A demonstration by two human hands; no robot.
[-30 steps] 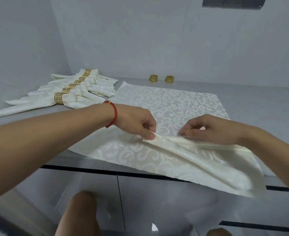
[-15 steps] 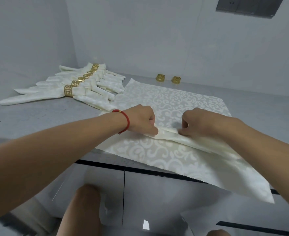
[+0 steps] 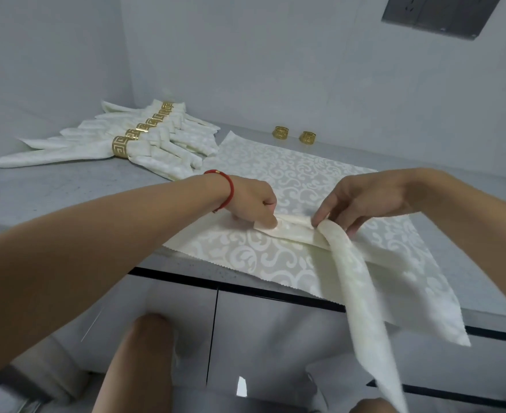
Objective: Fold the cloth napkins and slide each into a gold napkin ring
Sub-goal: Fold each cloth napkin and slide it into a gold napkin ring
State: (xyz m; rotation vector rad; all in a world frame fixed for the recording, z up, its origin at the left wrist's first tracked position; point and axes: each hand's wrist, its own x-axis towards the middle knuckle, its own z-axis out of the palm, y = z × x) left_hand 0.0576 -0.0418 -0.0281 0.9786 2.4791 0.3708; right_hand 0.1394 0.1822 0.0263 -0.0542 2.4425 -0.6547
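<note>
The grey, faintly speckled table [image 3: 52, 192] carries a flat square napkin [image 3: 305, 180] of cream damask with a pale scroll pattern and pinked edges, its near corner hanging over the front edge. On top of it lies a folded napkin [image 3: 293, 231], narrowed into a long band whose free end [image 3: 365, 308] droops off the table toward the person's knees (blurred lower down). At the back left, a fanned row of finished napkins [image 3: 162, 138] overlaps, each cinched by a shiny gold ring with a key-fret pattern [image 3: 120, 146]. Two loose gold rings [image 3: 281, 132] [image 3: 307, 137] stand near the wall, just beside each other.

The left hand [image 3: 254, 201], red cord bracelet on its wrist, has curled fingers pressing and pinching the band's left end. The right hand [image 3: 365, 198] pinches the band's fold between thumb and forefinger, other fingers loosely spread.
</note>
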